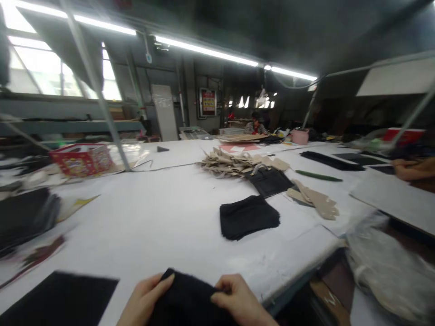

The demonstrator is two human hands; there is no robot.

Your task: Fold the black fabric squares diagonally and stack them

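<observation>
Black cloth piece (pixel 188 303) lies at the near edge of the white-topped work table (pixel 152 226), gathered between both hands. The left hand (pixel 144 301) and right hand (pixel 238 301) are close together, each clamped on one side of the cloth.

Nearest to the left hand, a black sheet (pixel 57 299) lies flat at the near-left corner of the table. Ahead of the hands, toward the table's middle, rests a folded stack of black cloth (pixel 249 216). Just beyond it lies a black bag panel with a strap (pixel 270 182), touching a heap of beige cut pieces (pixel 234 163). To the right are beige strap pieces (pixel 314 199), a green strip (pixel 318 176) and black strips (pixel 331 160).

Along the left edge are a pile of dark cloth (pixel 23 219) and a red printed box (pixel 81 159). A white board (pixel 394 199) lies at the right edge, above a clear plastic bag (pixel 387 271) below the table. Farther right, a co-worker's hand (pixel 414 168) rests at the table. At the far end, a seated co-worker (pixel 255 126) sits near a pink bin (pixel 300 136).
</observation>
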